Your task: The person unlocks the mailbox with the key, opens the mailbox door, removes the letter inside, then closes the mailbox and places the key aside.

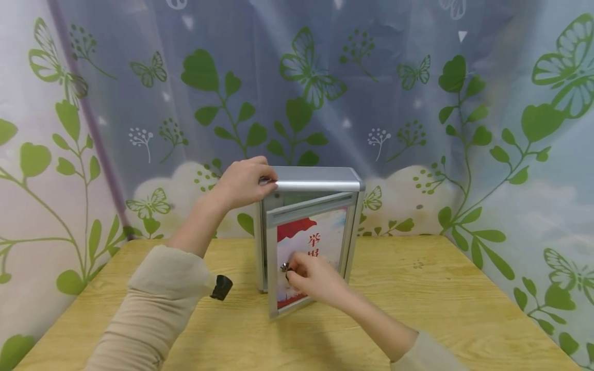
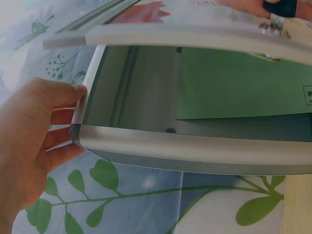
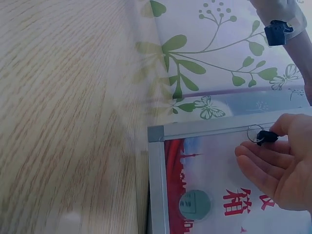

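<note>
A silver metal letter box (image 1: 317, 175) with a hinged front door (image 1: 297, 229) stands upright on the wooden table. The door is swung partly out and carries a red-and-white poster with red Chinese characters. My left hand (image 1: 246, 180) grips the box's top left corner, thumb on the front rim and fingers behind it. On the door's free side, my right hand (image 1: 320, 278) pinches a black-headed key (image 3: 266, 137) at the lock. A thin key ring (image 3: 254, 132) hangs from it. Inside the box, the left wrist view shows a green sheet or envelope (image 2: 234, 85).
The wooden table (image 1: 403, 314) extends around the box. Behind and on both sides hangs a curtain (image 1: 394, 103) printed with green leaves and butterflies. A round window (image 3: 194, 204) sits low in the door's poster. A black wrist device (image 1: 221, 287) sits by the left sleeve.
</note>
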Demonstrator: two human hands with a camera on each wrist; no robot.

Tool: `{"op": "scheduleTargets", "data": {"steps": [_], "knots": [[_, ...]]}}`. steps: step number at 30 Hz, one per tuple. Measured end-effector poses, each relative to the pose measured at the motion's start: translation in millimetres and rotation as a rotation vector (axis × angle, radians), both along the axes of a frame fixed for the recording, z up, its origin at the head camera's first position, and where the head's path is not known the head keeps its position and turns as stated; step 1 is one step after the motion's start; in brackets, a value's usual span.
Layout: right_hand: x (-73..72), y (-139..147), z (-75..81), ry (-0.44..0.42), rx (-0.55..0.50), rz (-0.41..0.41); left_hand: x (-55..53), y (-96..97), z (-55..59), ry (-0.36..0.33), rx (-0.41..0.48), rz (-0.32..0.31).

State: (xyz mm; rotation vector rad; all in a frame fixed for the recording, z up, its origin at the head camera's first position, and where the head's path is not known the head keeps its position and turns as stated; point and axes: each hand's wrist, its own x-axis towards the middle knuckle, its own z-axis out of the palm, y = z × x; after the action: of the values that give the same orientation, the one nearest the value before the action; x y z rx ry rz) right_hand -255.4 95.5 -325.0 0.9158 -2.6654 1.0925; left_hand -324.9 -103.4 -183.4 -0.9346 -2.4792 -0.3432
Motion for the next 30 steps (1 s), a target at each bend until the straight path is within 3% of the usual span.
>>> {"op": "scheduleTargets", "data": {"steps": [6,20,30], "knots": [[3.4,10,3.0,0.035,0.04,0.068,1.4,-0.5,0.2,-0.011,0.008,0.0],[5.3,30,12.3,-0.05,0.083,0.199,1.4,-0.1,-1.4,-0.01,0.007,-0.003],[13.8,42,21.8,-0.238,0.037,0.214,1.4,0.6,-0.9,-0.001,0.001,-0.007]]}}
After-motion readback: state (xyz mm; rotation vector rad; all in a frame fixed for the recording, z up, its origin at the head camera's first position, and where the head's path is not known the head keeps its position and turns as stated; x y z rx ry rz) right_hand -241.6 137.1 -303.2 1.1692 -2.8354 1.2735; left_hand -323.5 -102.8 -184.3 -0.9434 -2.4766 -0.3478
